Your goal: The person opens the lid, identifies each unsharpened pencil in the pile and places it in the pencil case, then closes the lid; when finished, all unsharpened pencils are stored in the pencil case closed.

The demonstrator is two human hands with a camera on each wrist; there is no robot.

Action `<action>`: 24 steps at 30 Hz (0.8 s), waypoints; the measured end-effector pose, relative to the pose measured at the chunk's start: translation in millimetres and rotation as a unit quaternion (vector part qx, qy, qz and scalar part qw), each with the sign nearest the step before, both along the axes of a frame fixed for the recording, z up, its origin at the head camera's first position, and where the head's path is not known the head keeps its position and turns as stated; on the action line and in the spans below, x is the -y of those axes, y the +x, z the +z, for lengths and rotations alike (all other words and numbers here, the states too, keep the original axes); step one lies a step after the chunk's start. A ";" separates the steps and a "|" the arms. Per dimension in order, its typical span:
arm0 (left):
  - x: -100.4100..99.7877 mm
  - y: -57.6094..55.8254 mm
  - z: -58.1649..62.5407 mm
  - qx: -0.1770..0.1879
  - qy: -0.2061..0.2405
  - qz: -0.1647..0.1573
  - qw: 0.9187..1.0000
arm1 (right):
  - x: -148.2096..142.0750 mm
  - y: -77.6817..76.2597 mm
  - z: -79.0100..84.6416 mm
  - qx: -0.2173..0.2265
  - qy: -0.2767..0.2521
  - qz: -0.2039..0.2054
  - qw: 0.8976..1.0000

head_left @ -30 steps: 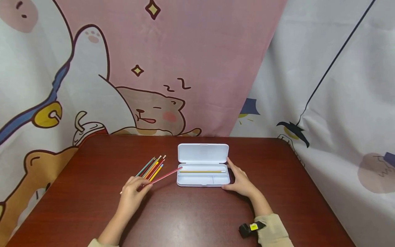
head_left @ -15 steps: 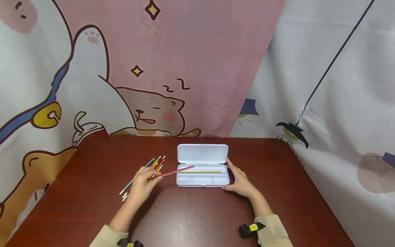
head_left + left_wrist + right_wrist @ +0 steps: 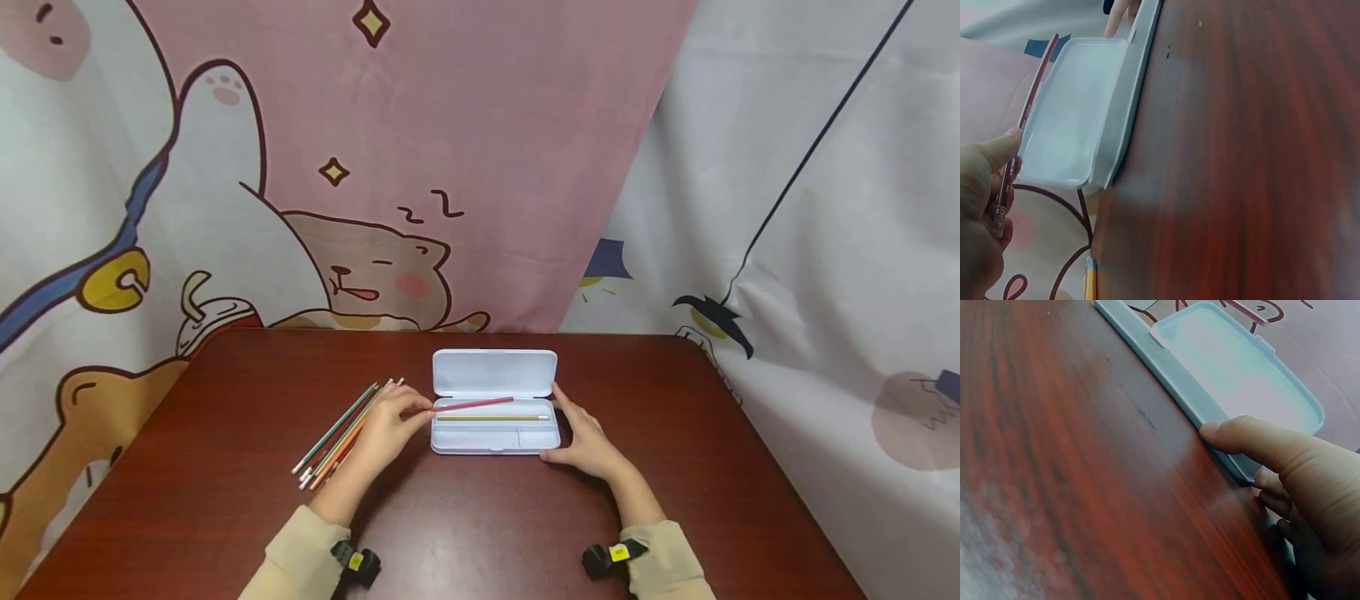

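Observation:
In the head view, my left hand (image 3: pixel 386 425) pinches a red pencil (image 3: pixel 480 404) near its end. The pencil points right, over the back part of the open white pencil case (image 3: pixel 472 438). The left wrist view shows the pencil (image 3: pixel 1035 81) raised above the case's edge, thumb and fingers on its lower half. One yellow pencil (image 3: pixel 491 417) lies lengthwise in the case's long back compartment. My right hand (image 3: pixel 588 442) holds the case's right end, its thumb (image 3: pixel 1225 434) pressed on the front wall in the right wrist view.
Several loose pencils (image 3: pixel 330 442) lie in a slanted bundle left of the case, partly hidden by the left hand. The case's lid (image 3: pixel 495 372) stands raised at the back. A printed curtain (image 3: pixel 525 167) hangs behind the brown table (image 3: pixel 480 525).
My left hand has moved right, away from the bundle, carrying the red pencil from the case's left edge to over the case. My right hand stays at the case's right end.

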State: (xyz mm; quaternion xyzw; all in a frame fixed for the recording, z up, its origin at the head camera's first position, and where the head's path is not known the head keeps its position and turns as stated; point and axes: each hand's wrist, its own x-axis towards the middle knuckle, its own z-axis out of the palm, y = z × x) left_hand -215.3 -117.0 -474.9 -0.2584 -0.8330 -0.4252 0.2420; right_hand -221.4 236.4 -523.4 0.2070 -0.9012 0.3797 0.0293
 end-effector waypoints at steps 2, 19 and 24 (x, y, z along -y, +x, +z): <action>-5.8 -4.0 -0.6 0.008 -0.004 -0.006 1.000 | -0.2 -0.2 0.2 0.002 0.000 0.000 1.000; -39.9 -30.5 -12.9 0.021 -0.024 -0.031 0.999 | -0.4 0.8 1.8 -0.005 -0.006 0.005 1.000; -47.4 -36.1 -18.3 0.031 -0.031 -0.039 0.998 | 0.6 1.0 2.7 -0.007 -0.007 0.007 1.000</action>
